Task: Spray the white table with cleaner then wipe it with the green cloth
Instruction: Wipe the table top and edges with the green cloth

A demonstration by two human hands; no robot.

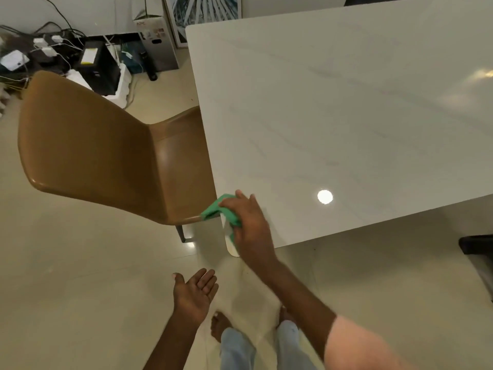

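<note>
Wiping hand: right hand (246, 222) fingers curled over the green cloth (218, 209), pressing it at the white table (346, 102) near-left corner edge.
Free hand: left hand (194, 291) palm up, fingers relaxed, holding nothing, below the edge.
Cleaner: no bottle in view.
Progress: wiping underway; finished area unclear.
Beside: brown chair (93, 145).

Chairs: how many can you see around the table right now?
1: a brown chair at the white table's left edge, seat tucked partly under it. Others may sit outside the view.
</note>
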